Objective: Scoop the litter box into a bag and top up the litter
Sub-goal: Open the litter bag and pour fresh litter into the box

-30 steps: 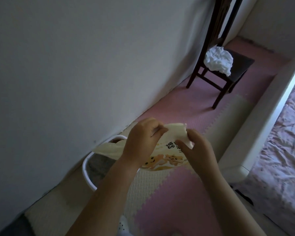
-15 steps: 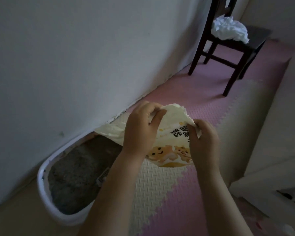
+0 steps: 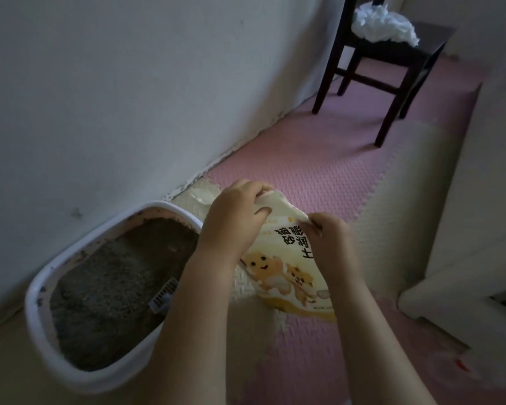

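Observation:
A cream-yellow litter bag printed with cartoon cats and dark characters hangs above the foam mat. My left hand pinches its crumpled top edge, and my right hand grips the top corner just to the right. To the left, against the wall, stands the white oval litter box, filled with grey litter. A white label with a barcode shows at the box's near side. My left forearm covers part of the box's right rim.
A white wall runs along the left. Pink and cream foam mats cover the floor. A dark wooden chair with a crumpled white cloth stands at the back. A pale piece of furniture lines the right side.
The view has tilted down and left, so the litter box shows almost fully. Both hands keep hold of the bag's top, and more of its printed front shows.

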`<state>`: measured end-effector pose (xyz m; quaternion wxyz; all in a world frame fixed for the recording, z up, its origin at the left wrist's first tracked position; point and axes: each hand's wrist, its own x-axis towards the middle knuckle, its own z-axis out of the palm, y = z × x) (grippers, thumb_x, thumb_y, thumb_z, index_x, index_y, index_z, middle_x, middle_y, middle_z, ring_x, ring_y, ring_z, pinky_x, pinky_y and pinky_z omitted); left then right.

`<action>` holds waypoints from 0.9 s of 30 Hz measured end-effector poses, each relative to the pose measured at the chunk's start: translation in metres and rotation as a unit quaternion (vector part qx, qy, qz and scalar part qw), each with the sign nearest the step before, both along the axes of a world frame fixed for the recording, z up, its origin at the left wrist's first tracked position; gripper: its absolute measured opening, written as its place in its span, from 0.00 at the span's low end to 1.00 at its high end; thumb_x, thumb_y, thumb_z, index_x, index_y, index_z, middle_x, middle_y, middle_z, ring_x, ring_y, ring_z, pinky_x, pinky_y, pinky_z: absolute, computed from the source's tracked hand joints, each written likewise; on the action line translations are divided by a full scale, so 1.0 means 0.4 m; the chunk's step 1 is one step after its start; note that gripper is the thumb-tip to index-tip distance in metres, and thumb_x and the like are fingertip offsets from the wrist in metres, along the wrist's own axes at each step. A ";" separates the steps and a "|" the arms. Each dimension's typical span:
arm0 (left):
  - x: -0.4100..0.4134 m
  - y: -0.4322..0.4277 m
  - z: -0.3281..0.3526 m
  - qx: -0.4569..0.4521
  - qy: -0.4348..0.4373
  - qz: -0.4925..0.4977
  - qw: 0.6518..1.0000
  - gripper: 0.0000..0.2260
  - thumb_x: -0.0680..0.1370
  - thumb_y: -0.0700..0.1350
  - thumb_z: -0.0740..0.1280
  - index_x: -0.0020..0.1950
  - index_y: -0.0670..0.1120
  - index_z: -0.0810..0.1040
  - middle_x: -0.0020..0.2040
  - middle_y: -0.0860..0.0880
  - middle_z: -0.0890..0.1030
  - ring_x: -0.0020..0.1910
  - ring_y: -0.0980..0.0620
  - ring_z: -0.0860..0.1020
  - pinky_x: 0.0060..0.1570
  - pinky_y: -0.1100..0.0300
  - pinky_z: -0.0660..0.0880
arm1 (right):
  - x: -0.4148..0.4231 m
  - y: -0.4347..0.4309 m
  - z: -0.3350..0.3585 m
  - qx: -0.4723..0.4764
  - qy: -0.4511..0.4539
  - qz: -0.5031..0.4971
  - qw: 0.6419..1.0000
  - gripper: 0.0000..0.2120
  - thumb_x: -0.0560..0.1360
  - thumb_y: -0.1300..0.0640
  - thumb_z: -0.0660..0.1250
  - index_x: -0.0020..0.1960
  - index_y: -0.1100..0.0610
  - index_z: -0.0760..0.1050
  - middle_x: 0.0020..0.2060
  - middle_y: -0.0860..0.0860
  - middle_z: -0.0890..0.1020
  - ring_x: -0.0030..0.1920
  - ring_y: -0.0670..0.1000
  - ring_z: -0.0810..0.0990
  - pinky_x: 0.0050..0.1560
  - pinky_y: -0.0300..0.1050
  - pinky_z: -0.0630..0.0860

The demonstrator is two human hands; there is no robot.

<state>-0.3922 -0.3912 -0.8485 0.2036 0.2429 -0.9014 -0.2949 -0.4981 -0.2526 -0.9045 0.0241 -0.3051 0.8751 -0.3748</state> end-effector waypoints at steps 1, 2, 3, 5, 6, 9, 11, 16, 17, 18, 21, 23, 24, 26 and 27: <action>-0.001 -0.003 0.003 -0.022 0.003 -0.014 1.000 0.16 0.75 0.42 0.69 0.62 0.50 0.77 0.56 0.53 0.77 0.54 0.56 0.74 0.51 0.68 0.65 | -0.003 -0.009 0.002 0.005 0.006 0.007 1.000 0.13 0.76 0.55 0.66 0.33 0.54 0.71 0.28 0.46 0.72 0.31 0.49 0.70 0.30 0.43 0.63; -0.003 -0.006 0.007 -0.046 0.016 -0.023 0.999 0.17 0.74 0.42 0.70 0.62 0.51 0.77 0.57 0.53 0.77 0.56 0.56 0.74 0.52 0.68 0.65 | -0.004 -0.019 0.002 0.015 0.020 0.018 1.000 0.13 0.76 0.55 0.66 0.34 0.55 0.73 0.28 0.47 0.73 0.31 0.49 0.70 0.30 0.43 0.63; -0.004 -0.006 0.014 -0.063 0.033 -0.027 0.997 0.17 0.74 0.42 0.70 0.63 0.51 0.77 0.57 0.54 0.77 0.57 0.56 0.73 0.52 0.70 0.64 | -0.003 -0.028 0.002 0.025 0.036 0.032 0.999 0.13 0.76 0.54 0.66 0.34 0.57 0.73 0.29 0.47 0.74 0.31 0.50 0.70 0.30 0.43 0.63; 0.000 0.003 0.028 -0.071 0.054 -0.033 0.995 0.18 0.74 0.41 0.71 0.63 0.51 0.77 0.58 0.54 0.78 0.58 0.57 0.73 0.52 0.74 0.63 | 0.010 -0.039 -0.002 0.029 0.047 0.049 0.997 0.13 0.76 0.54 0.67 0.36 0.59 0.75 0.30 0.48 0.75 0.32 0.51 0.71 0.32 0.46 0.66; 0.003 0.010 0.031 -0.067 0.052 -0.039 0.996 0.18 0.74 0.40 0.71 0.63 0.51 0.77 0.58 0.54 0.78 0.57 0.58 0.73 0.52 0.74 0.64 | 0.020 -0.039 -0.004 0.027 0.044 0.051 0.997 0.11 0.76 0.55 0.67 0.37 0.58 0.76 0.31 0.48 0.75 0.33 0.51 0.72 0.32 0.45 0.66; 0.009 0.019 0.023 -0.059 0.015 -0.050 0.997 0.13 0.75 0.41 0.70 0.59 0.50 0.80 0.53 0.54 0.80 0.50 0.60 0.74 0.48 0.74 0.65 | 0.034 -0.041 -0.007 0.022 0.039 0.047 0.998 0.05 0.75 0.56 0.68 0.43 0.56 0.81 0.34 0.46 0.76 0.35 0.49 0.73 0.32 0.40 0.64; 0.008 0.013 0.020 -0.041 0.006 -0.038 0.998 0.09 0.75 0.42 0.70 0.54 0.49 0.82 0.49 0.54 0.82 0.45 0.61 0.75 0.43 0.77 0.65 | 0.031 -0.042 -0.007 0.019 0.036 0.043 0.998 0.05 0.75 0.55 0.68 0.45 0.56 0.82 0.35 0.47 0.79 0.35 0.49 0.74 0.35 0.45 0.69; 0.020 -0.012 0.015 0.000 -0.036 -0.029 0.999 0.06 0.74 0.46 0.71 0.50 0.49 0.84 0.46 0.55 0.82 0.41 0.63 0.76 0.40 0.77 0.66 | 0.032 -0.044 0.009 0.012 -0.013 0.041 0.999 0.06 0.76 0.54 0.68 0.45 0.54 0.82 0.35 0.46 0.81 0.36 0.47 0.77 0.36 0.45 0.73; 0.024 -0.014 0.014 -0.007 -0.036 -0.024 0.999 0.05 0.75 0.45 0.71 0.49 0.49 0.84 0.45 0.54 0.82 0.41 0.62 0.76 0.40 0.75 0.67 | 0.036 -0.044 0.010 0.007 -0.046 0.042 0.998 0.05 0.75 0.53 0.69 0.46 0.52 0.82 0.35 0.45 0.81 0.36 0.46 0.78 0.36 0.45 0.75; 0.028 -0.017 0.013 -0.015 -0.033 -0.015 0.999 0.04 0.75 0.45 0.70 0.48 0.49 0.84 0.44 0.53 0.82 0.42 0.60 0.77 0.42 0.72 0.69 | 0.040 -0.045 0.011 0.010 -0.077 0.043 0.996 0.03 0.74 0.53 0.70 0.46 0.51 0.82 0.35 0.45 0.82 0.36 0.46 0.79 0.37 0.46 0.77; 0.038 -0.027 0.009 -0.036 -0.017 0.023 0.999 0.04 0.76 0.44 0.69 0.48 0.48 0.83 0.45 0.53 0.82 0.43 0.58 0.77 0.41 0.74 0.68 | 0.031 -0.038 -0.004 0.080 -0.092 0.054 0.991 0.05 0.71 0.55 0.71 0.47 0.49 0.80 0.39 0.43 0.82 0.41 0.44 0.80 0.43 0.47 0.79; 0.042 -0.034 0.006 -0.048 -0.014 0.042 0.998 0.05 0.77 0.43 0.68 0.49 0.47 0.83 0.46 0.52 0.82 0.43 0.58 0.76 0.39 0.76 0.64 | 0.014 -0.028 -0.018 0.149 -0.086 0.045 0.984 0.07 0.72 0.56 0.71 0.50 0.50 0.80 0.43 0.43 0.82 0.44 0.46 0.79 0.44 0.46 0.78; 0.043 -0.036 0.005 -0.050 -0.015 0.048 0.997 0.05 0.77 0.43 0.68 0.49 0.47 0.83 0.46 0.52 0.82 0.44 0.58 0.76 0.39 0.75 0.64 | 0.005 -0.023 -0.026 0.172 -0.088 0.038 0.980 0.07 0.72 0.56 0.71 0.51 0.50 0.81 0.43 0.44 0.82 0.44 0.47 0.79 0.43 0.46 0.78; 0.042 -0.037 0.002 -0.048 -0.020 0.058 0.997 0.05 0.77 0.43 0.67 0.50 0.46 0.83 0.47 0.52 0.82 0.45 0.58 0.76 0.41 0.72 0.65 | -0.006 -0.018 -0.038 0.176 -0.102 0.025 0.979 0.06 0.74 0.54 0.70 0.50 0.51 0.82 0.41 0.46 0.83 0.41 0.48 0.80 0.42 0.47 0.79; 0.042 -0.038 0.001 -0.045 -0.023 0.063 0.997 0.05 0.77 0.43 0.67 0.49 0.46 0.83 0.47 0.52 0.82 0.45 0.57 0.76 0.43 0.70 0.67 | -0.006 -0.019 -0.038 0.170 -0.105 0.018 0.980 0.06 0.74 0.53 0.70 0.49 0.51 0.82 0.39 0.46 0.83 0.39 0.48 0.80 0.40 0.46 0.79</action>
